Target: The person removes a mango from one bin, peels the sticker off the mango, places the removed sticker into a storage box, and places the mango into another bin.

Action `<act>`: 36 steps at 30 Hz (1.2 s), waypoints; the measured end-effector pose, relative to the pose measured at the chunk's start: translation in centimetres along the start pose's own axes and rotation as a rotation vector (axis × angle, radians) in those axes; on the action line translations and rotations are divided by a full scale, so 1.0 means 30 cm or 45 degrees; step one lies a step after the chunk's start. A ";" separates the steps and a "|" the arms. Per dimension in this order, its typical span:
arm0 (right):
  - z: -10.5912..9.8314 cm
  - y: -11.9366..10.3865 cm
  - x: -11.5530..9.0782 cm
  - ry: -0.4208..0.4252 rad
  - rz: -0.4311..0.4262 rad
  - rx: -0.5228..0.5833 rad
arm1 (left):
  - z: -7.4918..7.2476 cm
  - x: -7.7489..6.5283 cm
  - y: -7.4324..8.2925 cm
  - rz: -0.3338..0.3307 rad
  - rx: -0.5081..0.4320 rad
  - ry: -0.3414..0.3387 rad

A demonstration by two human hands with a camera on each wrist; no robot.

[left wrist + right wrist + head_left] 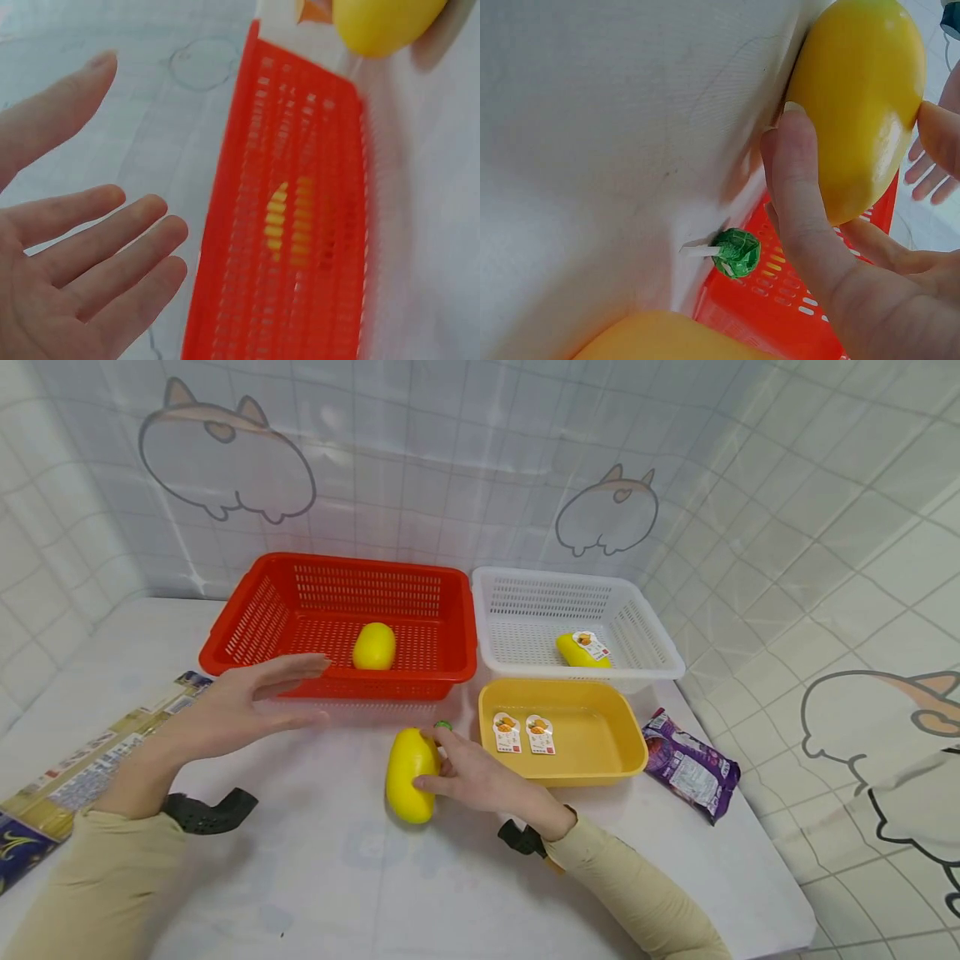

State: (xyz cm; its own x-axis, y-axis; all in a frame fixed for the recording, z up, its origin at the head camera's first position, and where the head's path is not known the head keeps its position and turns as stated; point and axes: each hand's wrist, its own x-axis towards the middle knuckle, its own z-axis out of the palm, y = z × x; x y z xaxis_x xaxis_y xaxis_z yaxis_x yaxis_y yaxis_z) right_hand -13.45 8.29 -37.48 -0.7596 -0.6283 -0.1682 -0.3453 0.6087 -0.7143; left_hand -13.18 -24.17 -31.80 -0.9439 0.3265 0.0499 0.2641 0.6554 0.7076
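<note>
A large yellow mango (411, 777) lies on the white table in front of the red basket (438, 687). My right hand (480, 777) grips it from the right, thumb and fingers bent around its side; the right wrist view shows the same mango (859, 97) between them. Just beyond that hand is a green-wrapped lollipop (736, 253) with a white stick, mostly hidden in the head view. Fingers spread, my left hand (232, 703) hovers at the red basket's front left and holds nothing. Inside the red basket sits another yellow mango (374, 647).
At the back right, a white basket (660, 635) contains a yellow mango (573, 652) with a card on it. Before it stands a yellow tub (600, 727) with two mango-picture cards. A purple snack packet (693, 768) lies right; long noodle packs (97, 760) lie left.
</note>
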 end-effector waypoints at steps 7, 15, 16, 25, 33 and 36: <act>0.004 0.003 0.003 -0.024 0.029 0.098 | -0.077 -0.015 -0.044 -0.169 0.020 0.131; 0.003 0.004 0.003 -0.027 0.045 0.090 | -0.108 -0.002 -0.110 -0.270 0.143 0.323; 0.003 0.003 0.003 -0.028 0.045 0.092 | -0.110 0.001 -0.120 -0.283 0.161 0.329; 0.008 -0.002 0.003 -0.031 0.029 0.108 | -0.119 0.014 -0.203 -0.411 0.133 0.341; 0.013 0.001 0.011 -0.029 -0.071 0.106 | -0.118 0.020 -0.249 -0.498 -0.044 0.324; 0.016 0.003 0.012 -0.025 -0.088 0.106 | -0.114 0.024 -0.251 -0.507 -0.094 0.326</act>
State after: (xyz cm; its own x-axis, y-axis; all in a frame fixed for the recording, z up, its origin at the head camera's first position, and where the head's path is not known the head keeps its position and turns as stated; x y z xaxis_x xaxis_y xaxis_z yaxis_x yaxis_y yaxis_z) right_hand -13.48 7.90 -37.91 -0.7245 -0.6771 -0.1289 -0.3489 0.5215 -0.7787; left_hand -16.54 -31.21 -34.68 -0.9898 -0.1247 -0.0696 -0.1340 0.6420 0.7549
